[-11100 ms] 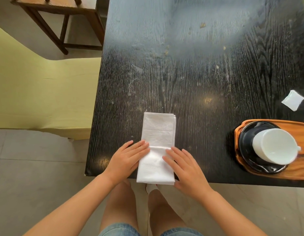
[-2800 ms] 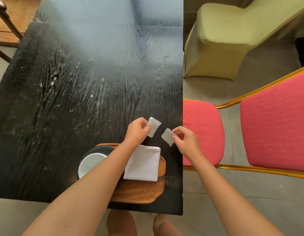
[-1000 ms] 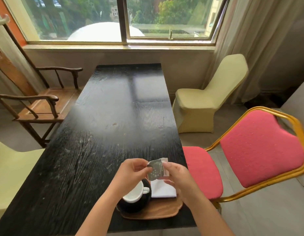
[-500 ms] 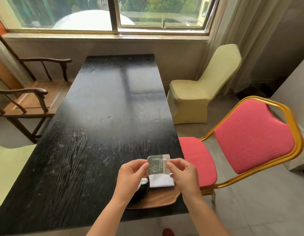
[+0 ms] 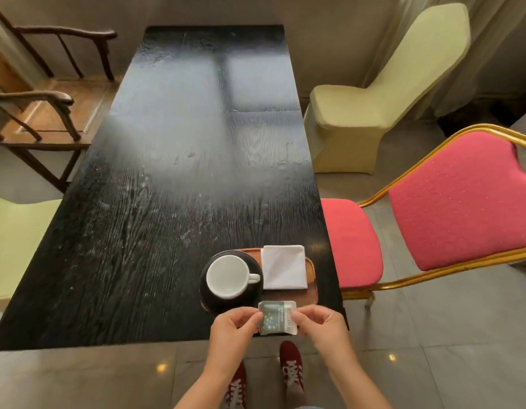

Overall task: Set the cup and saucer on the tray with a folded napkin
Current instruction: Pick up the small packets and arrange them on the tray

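Note:
A white cup (image 5: 228,276) stands on a black saucer (image 5: 253,262) at the left of a wooden tray (image 5: 311,286) near the table's front right corner. A folded white napkin (image 5: 283,267) lies on the tray to the right of the cup. Just in front of the tray, my left hand (image 5: 232,328) and my right hand (image 5: 325,325) pinch the two sides of small grey-green sachets (image 5: 277,318), held together upright above the table's front edge.
The long black table (image 5: 173,184) runs away from me. A red chair with a gold frame (image 5: 450,208) stands close on the right, a pale covered chair (image 5: 367,98) behind it. A wooden armchair (image 5: 46,101) and another pale chair (image 5: 11,243) stand left.
The view has tilted down and the window has left the frame. My hands with the sachets now sit lower, in front of the tray, so the cup and napkin show in full.

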A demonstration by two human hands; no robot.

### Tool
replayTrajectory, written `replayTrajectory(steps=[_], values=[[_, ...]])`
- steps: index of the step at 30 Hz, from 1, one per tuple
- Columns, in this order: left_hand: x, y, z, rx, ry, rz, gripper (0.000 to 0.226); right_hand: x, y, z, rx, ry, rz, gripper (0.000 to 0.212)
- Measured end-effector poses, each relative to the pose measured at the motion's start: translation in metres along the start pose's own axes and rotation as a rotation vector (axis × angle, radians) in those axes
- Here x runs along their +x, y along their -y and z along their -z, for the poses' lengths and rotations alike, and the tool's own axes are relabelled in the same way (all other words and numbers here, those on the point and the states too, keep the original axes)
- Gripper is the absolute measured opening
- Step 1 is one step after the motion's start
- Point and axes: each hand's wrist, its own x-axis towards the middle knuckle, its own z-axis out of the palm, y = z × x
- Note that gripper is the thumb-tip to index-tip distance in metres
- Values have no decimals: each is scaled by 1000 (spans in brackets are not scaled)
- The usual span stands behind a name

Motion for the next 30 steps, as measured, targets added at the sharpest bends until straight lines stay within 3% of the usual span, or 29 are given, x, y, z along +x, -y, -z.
replayTrajectory(steps=[5, 14, 30], values=[[8, 29, -16, 22, -64, 135, 12, 17, -27, -1, -74, 31, -143, 10], [39, 58, -53, 135, -188, 183, 12, 65, -49, 7, -250, 47, -222, 10], [55, 72, -88, 265, -341, 97, 21, 88, -77, -4, -674, -165, -63, 10]])
